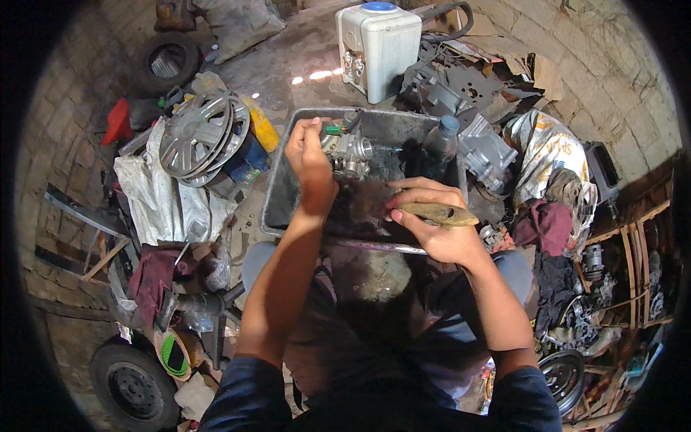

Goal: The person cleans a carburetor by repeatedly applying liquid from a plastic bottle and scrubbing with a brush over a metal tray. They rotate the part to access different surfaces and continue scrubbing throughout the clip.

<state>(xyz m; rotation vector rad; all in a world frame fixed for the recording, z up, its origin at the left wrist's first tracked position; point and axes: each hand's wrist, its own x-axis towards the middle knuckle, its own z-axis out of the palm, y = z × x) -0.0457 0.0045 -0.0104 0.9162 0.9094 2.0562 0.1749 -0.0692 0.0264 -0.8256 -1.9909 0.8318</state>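
Note:
My left hand [311, 162] is closed round the near side of a metal throttle body [353, 151], which has a round bore and a green piece at its top. It is held over a grey plastic tub [277, 194]. My right hand [440, 234] grips a brush by its worn wooden handle [437, 213], which has a hole near its end. The brush's dark bristles point toward the throttle body and look blurred. In the tub's right side stands a clear bottle [440, 147] with a blue cap, dark inside.
Beyond the tub stands a white jerrycan [379, 54]. Metal engine parts [484, 153] crowd its right side. To the left lie wheel covers [198, 137], a white sack [162, 191] and a yellow bottle [262, 126]. A wheel [135, 385] rests at lower left.

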